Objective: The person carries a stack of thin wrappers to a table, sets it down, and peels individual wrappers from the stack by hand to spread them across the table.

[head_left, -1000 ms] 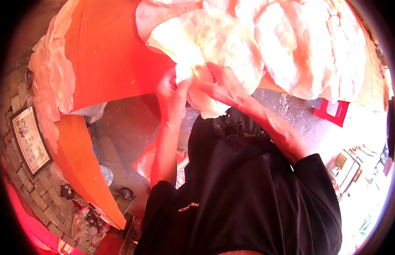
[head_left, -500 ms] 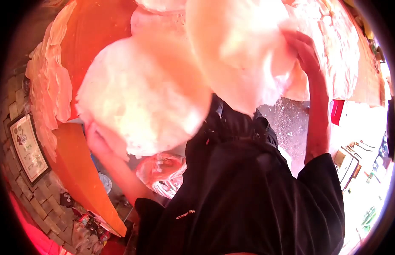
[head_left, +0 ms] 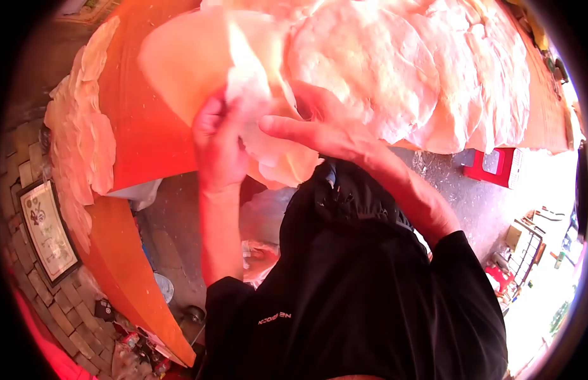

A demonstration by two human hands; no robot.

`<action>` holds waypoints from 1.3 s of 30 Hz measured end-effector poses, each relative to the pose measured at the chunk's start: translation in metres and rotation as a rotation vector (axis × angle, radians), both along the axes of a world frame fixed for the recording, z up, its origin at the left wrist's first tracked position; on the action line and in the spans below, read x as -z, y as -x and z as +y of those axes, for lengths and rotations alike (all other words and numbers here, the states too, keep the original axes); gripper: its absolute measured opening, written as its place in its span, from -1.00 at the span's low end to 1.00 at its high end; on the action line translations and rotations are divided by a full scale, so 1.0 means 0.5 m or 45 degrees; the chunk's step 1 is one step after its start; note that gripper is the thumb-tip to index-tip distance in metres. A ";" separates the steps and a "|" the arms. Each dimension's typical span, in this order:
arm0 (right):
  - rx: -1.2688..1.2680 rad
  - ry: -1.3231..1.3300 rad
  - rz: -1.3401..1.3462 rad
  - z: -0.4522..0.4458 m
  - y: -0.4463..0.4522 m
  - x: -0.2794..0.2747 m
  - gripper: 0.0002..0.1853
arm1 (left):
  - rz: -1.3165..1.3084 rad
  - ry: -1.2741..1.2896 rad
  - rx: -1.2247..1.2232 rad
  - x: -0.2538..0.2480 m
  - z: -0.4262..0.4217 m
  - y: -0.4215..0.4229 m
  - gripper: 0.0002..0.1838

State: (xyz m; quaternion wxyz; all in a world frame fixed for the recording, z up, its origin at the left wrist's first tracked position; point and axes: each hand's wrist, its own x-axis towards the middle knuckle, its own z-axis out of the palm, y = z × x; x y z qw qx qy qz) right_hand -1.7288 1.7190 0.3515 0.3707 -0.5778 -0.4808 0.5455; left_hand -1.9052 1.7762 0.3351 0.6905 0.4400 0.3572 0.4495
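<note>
A thin, pale round flatbread (head_left: 180, 57) is between my hands above the near edge of the orange table, partly folded, its middle bunched up and bright. My left hand (head_left: 221, 139) is closed on the bunched part, fingers pressed together. From the right, my right hand (head_left: 316, 123) reaches over the same sheet, its thumb stretched toward my left hand; its other fingers are partly hidden by the sheet and blurred. Just right of my right hand lies a large round flatbread (head_left: 366, 66), with several more overlapping flatbreads (head_left: 455, 82) beside it.
Another overlapping row of flatbreads (head_left: 85, 133) lies along the left side of the orange table (head_left: 148, 149). A framed certificate (head_left: 48, 231) rests against bricks at the left. Below the table on the right stands a red box (head_left: 501, 168). A plastic bag (head_left: 259, 256) is by my left forearm.
My hands were far apart with large thin sheets spread between them. They have come together at the middle, the sheet is now gathered, and the round flatbread at right has come into view.
</note>
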 end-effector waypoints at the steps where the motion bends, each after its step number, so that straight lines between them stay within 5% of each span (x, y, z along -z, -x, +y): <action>1: 0.000 -0.007 -0.004 -0.001 -0.004 0.022 -0.51 | 0.025 0.013 0.018 0.007 -0.002 -0.010 -0.72; 4: 0.142 -0.055 0.548 -0.002 -0.016 0.067 -0.73 | 0.060 -0.063 -0.095 0.014 0.015 0.019 -0.73; 7: 0.236 -0.009 0.580 0.006 -0.057 0.066 -0.71 | 0.146 -0.132 -0.212 -0.014 0.066 0.107 -0.66; 11: 0.354 -0.101 0.252 -0.003 -0.192 0.138 -0.63 | 0.338 -0.157 -0.507 -0.095 0.126 0.272 -0.58; 12: 0.627 0.103 0.333 -0.016 -0.226 0.180 -0.64 | 0.317 -0.236 -0.592 -0.117 0.144 0.318 -0.54; 16: 0.525 0.162 0.251 -0.044 -0.286 0.178 -0.62 | 0.466 -0.382 -0.574 -0.240 0.216 0.426 -0.55; 18: 0.638 -0.147 0.190 -0.037 -0.265 0.163 -0.62 | 0.563 -0.385 -0.552 -0.272 0.251 0.415 -0.54; 20: 0.323 -0.125 0.055 0.022 -0.233 0.075 -0.61 | 0.729 -0.446 -0.448 -0.276 0.291 0.373 -0.53; 22: 0.093 -0.466 0.112 0.065 -0.201 -0.013 -0.57 | 0.923 -0.563 -0.275 -0.255 0.302 0.285 -0.56; 25: 0.256 -0.775 -0.261 0.050 -0.214 -0.181 -0.63 | 1.065 -0.808 -0.053 -0.150 0.290 0.153 -0.61; 26: 0.388 -0.873 -0.328 0.035 -0.221 -0.216 -0.63 | 0.970 -0.611 0.010 -0.113 0.241 0.096 -0.63; 29: 0.540 -0.950 -0.423 0.027 -0.369 -0.199 -0.57 | 1.103 -0.871 0.353 0.053 0.141 0.008 -0.64; 31: 0.674 -0.527 -0.523 0.043 -0.440 -0.224 -0.51 | 1.110 -1.063 0.502 0.148 0.063 -0.038 -0.60; 33: 0.462 -0.368 -0.490 0.065 -0.422 -0.226 -0.43 | 1.104 -1.108 0.557 0.223 0.000 -0.041 -0.49; 35: 0.119 -0.506 -0.302 0.125 -0.403 -0.175 -0.48 | 1.402 -1.089 0.550 0.212 -0.039 -0.047 -0.46; 39: -0.300 -0.915 0.225 0.228 -0.318 -0.171 -0.52 | 1.412 -0.968 0.562 0.206 -0.058 -0.055 -0.46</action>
